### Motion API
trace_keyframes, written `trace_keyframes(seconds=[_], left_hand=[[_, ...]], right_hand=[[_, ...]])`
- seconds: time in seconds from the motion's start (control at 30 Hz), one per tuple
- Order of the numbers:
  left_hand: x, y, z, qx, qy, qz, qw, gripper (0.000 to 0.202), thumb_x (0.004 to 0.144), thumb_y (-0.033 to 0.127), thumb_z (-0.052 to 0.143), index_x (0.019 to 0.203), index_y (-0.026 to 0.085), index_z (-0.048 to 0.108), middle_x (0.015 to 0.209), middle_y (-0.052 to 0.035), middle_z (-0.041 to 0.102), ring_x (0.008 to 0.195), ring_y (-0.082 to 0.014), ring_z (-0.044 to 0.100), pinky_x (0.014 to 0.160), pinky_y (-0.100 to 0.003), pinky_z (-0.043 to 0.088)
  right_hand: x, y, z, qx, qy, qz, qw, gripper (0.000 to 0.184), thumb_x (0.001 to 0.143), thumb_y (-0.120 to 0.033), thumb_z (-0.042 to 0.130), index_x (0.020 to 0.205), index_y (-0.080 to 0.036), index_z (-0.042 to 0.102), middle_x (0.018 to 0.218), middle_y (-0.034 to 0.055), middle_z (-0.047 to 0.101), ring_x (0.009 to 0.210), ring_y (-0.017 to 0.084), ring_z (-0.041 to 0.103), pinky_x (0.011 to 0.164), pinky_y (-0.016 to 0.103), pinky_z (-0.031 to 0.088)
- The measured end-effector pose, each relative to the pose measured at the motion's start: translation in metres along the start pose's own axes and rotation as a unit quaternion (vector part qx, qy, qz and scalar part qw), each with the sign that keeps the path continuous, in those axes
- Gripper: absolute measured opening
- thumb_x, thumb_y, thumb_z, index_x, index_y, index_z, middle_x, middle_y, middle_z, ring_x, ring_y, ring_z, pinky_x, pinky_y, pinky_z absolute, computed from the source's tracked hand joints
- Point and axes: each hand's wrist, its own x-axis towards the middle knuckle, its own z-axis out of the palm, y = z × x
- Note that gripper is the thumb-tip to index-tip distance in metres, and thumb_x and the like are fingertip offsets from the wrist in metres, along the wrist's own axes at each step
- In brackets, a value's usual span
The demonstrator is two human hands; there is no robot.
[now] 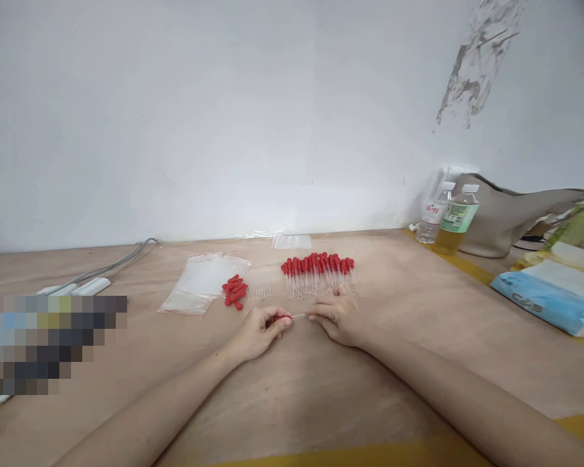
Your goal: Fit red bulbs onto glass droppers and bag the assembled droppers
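Note:
My left hand is closed on a red rubber bulb, most of it hidden by the fingers. A thin clear glass tube runs from the bulb to my right hand, whose thumb and fingers pinch its other end. Just behind my hands, a row of droppers with red bulbs lies side by side, tubes toward me. Left of them are several bare glass tubes. A small pile of loose red bulbs rests by the edge of some clear plastic bags.
Another clear bag lies near the wall. At the right stand two bottles, a grey-brown container and a blue tissue pack. Grey cables and a power strip are at the left, beside a blurred-out patch.

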Motion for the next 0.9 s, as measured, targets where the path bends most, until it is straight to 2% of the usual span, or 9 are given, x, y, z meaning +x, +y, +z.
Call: trace_keyframes(seconds=[0.17, 0.37, 0.63, 0.7, 0.8, 0.9], left_hand=[[-0.004, 0.006, 0.002, 0.079, 0.018, 0.015, 0.997, 0.025, 0.08, 0.035, 0.046, 0.081, 0.014, 0.061, 0.056, 0.0022, 0.051, 0.051, -0.0086, 0.043, 0.046, -0.018, 0.032], [-0.006, 0.009, 0.001, 0.154, 0.018, 0.063, 0.986, 0.02, 0.08, 0.03, 0.046, 0.079, 0.016, 0.061, 0.066, -0.0006, 0.057, 0.058, -0.011, 0.048, 0.053, -0.021, 0.036], [-0.007, 0.008, 0.002, 0.179, 0.016, 0.1, 0.979, 0.021, 0.082, 0.03, 0.045, 0.081, 0.017, 0.061, 0.07, -0.002, 0.059, 0.063, -0.0129, 0.051, 0.058, -0.022, 0.039], [-0.005, 0.006, 0.0, 0.176, 0.021, 0.101, 0.979, 0.02, 0.082, 0.029, 0.045, 0.083, 0.017, 0.061, 0.071, -0.002, 0.061, 0.064, -0.013, 0.052, 0.059, -0.023, 0.04], [-0.001, 0.002, -0.006, 0.166, 0.037, 0.114, 0.979, 0.018, 0.081, 0.03, 0.048, 0.085, 0.018, 0.061, 0.076, -0.0024, 0.062, 0.069, -0.0136, 0.054, 0.062, -0.024, 0.041], [-0.001, -0.004, -0.014, 0.171, 0.066, 0.124, 0.975, 0.025, 0.076, 0.033, 0.054, 0.097, 0.02, 0.058, 0.088, -0.004, 0.059, 0.075, -0.0146, 0.053, 0.064, -0.024, 0.042]], right_hand=[[0.0, -0.008, 0.003, -0.023, 0.016, -0.001, 1.0, 0.022, 0.084, -0.018, 0.038, 0.084, -0.019, 0.06, 0.068, 0.0013, 0.06, 0.058, 0.011, 0.045, 0.065, 0.03, 0.02], [0.002, -0.016, 0.003, -0.005, -0.021, 0.032, 0.999, 0.022, 0.083, -0.019, 0.038, 0.071, -0.017, 0.056, 0.062, 0.0, 0.06, 0.053, 0.009, 0.043, 0.064, 0.029, 0.02], [0.006, -0.024, 0.003, 0.05, -0.079, 0.083, 0.992, 0.026, 0.086, -0.02, 0.035, 0.069, -0.019, 0.056, 0.063, -0.002, 0.062, 0.051, 0.009, 0.047, 0.067, 0.029, 0.024], [0.009, -0.024, 0.001, 0.041, -0.082, 0.088, 0.992, 0.027, 0.086, -0.022, 0.035, 0.069, -0.019, 0.056, 0.062, -0.0014, 0.062, 0.052, 0.01, 0.048, 0.067, 0.029, 0.026], [0.012, -0.025, -0.004, 0.015, -0.074, 0.078, 0.994, 0.024, 0.084, -0.026, 0.041, 0.069, -0.019, 0.058, 0.069, 0.0013, 0.062, 0.063, 0.013, 0.051, 0.067, 0.029, 0.029], [0.013, -0.022, -0.01, 0.022, -0.069, 0.088, 0.993, 0.018, 0.08, -0.026, 0.048, 0.069, -0.019, 0.06, 0.074, 0.0038, 0.061, 0.069, 0.015, 0.052, 0.062, 0.026, 0.032]])
